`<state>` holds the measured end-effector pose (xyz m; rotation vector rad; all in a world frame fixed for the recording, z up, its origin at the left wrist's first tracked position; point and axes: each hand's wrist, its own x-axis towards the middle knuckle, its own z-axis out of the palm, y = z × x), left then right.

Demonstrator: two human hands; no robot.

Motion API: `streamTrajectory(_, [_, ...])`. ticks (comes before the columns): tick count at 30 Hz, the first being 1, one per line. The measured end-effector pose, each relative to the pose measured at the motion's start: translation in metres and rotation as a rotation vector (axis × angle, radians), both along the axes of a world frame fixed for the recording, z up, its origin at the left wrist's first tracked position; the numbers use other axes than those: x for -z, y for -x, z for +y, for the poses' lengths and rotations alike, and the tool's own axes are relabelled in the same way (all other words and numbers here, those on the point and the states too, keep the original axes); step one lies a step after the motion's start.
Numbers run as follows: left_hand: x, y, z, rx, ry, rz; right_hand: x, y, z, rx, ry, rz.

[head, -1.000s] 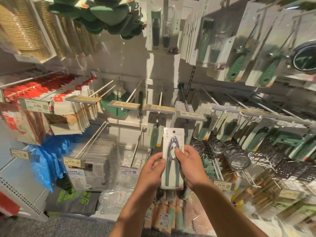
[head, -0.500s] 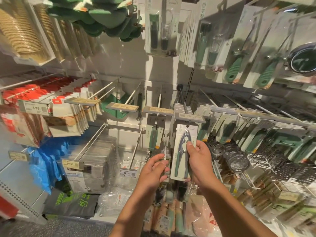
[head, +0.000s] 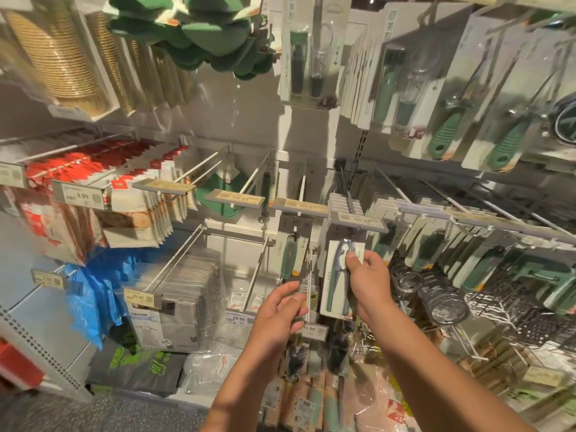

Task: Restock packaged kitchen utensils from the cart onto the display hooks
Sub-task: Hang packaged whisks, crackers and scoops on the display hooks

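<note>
White backing card, one unit: packaged nutcracker [head: 339, 275], steel jaws at the top, green handles below, hanging upright at the near end of a display hook [head: 349, 194] in the middle row of the wall, just under a grey price strip [head: 358, 220]. Whether the card's hole is fully threaded on the hook cannot be told.

Right hand [head: 369, 280]: thumb and fingers pinch the upper right part of the card, thumb lying over the steel head of the tool.

Left hand [head: 280, 310]: fingers loosely extended, holding nothing, just left of the card and in front of smaller packs on a lower hook.

Left of the nutcracker: a carded green-handled peeler [head: 290, 254] on the neighbouring hook.

Further left, middle row: red-and-white paper packs [head: 137, 194] behind a tag reading 4.99.

Below those: clear-bagged grey goods [head: 184, 294] tagged 19.90, and blue plastic packs [head: 90, 294].

Right of the nutcracker: rows of carded green-handled utensils [head: 442, 244], then glass items [head: 436, 294] and metal graters [head: 530, 310].

Top row: stacked gold paper plates [head: 59, 57], green mitts [head: 205, 32], and large carded tools with green grips [head: 445, 132].
</note>
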<state>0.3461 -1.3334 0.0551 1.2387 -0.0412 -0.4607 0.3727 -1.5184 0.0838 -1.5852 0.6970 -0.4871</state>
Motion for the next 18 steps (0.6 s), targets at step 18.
streamTrajectory(18, [0.007,-0.018,-0.005,0.079,-0.094,-0.011,0.035,0.015,-0.012,-0.034,-0.037,0.194])
